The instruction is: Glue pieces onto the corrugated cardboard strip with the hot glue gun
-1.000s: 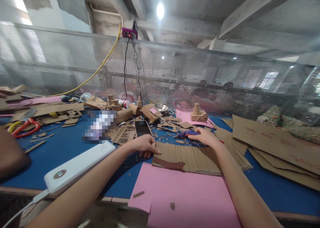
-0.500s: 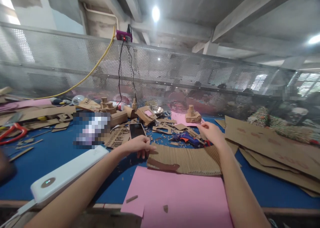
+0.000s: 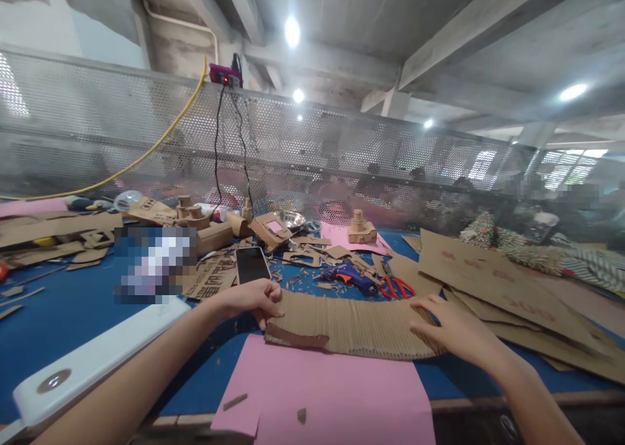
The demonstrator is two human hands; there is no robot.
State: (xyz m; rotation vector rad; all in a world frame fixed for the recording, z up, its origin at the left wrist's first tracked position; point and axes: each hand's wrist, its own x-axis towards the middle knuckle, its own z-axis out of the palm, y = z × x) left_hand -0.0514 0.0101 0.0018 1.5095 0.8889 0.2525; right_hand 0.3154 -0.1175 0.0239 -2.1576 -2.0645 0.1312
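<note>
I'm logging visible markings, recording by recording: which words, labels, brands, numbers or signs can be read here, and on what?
"00", red, on the large cardboard sheet at right; a blurred digit before it, possibly 3.
Other red marks on that sheet: too blurred to read.
Black characters on the flat cardboard piece beside the phone: too blurred to read.
Corrugated cardboard: no text visible.

Bare hands [image 3: 254, 300], bare forearms [image 3: 155, 365]

One head-worn camera looked forward and down from the near side of the blue table [image 3: 200, 383], close above it. I saw its view reach the far mesh screen [image 3: 288, 139].
</note>
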